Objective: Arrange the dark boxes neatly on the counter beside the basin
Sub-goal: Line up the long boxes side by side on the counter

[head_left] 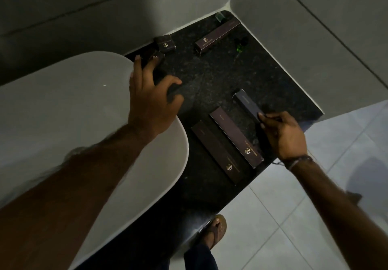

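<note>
On the black speckled counter [212, 76] beside the white basin [63, 110] lie several dark boxes with gold logos. Two long boxes [236, 136] [217, 151] lie side by side near the front edge. My right hand [281, 135] grips the near end of a third long box [246, 103], which is tilted up off the counter. Another long box [216, 37] lies at the back. A small cube box [164, 43] stands by the back wall. My left hand [151, 103] has its fingers spread, fingertips touching a second small box [155, 58] next to the basin rim.
Two small green bottles [240, 45] [220, 16] sit near the back corner. Grey tiled walls close the counter at the back and right. The counter's front edge drops to a light tiled floor, where my sandalled foot [216, 229] stands.
</note>
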`<move>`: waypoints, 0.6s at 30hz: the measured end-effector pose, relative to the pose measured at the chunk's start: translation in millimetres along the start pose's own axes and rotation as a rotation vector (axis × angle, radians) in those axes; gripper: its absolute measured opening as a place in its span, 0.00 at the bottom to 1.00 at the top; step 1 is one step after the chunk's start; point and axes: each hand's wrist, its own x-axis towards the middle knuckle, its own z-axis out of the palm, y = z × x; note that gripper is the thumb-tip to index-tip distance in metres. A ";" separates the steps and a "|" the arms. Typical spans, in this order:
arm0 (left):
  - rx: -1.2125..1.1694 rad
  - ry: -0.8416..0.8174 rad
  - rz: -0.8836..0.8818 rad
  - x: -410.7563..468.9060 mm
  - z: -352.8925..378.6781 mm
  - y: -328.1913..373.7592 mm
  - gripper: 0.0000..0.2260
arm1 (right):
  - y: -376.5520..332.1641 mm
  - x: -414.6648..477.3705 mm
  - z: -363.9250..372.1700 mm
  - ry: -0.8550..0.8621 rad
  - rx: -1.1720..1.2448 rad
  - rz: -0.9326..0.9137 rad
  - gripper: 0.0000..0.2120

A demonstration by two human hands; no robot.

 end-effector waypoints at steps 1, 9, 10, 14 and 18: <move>-0.005 0.009 0.007 0.3 0.2 0.0 0.17 | 2.4 -6.4 1.7 0.006 0.011 0.001 0.20; -0.019 0.010 0.010 0.5 -0.4 0.3 0.16 | 7.6 -12.5 8.1 0.048 0.057 -0.024 0.18; -0.021 0.011 0.009 0.6 -0.4 0.6 0.16 | 8.5 -12.6 8.8 0.049 0.062 -0.024 0.18; -0.032 0.024 0.016 1.0 -1.2 1.3 0.16 | 10.3 -11.1 10.9 0.030 0.084 -0.013 0.18; -0.028 0.041 0.033 1.6 -0.2 1.2 0.16 | 11.7 -10.4 11.2 0.040 0.088 -0.036 0.18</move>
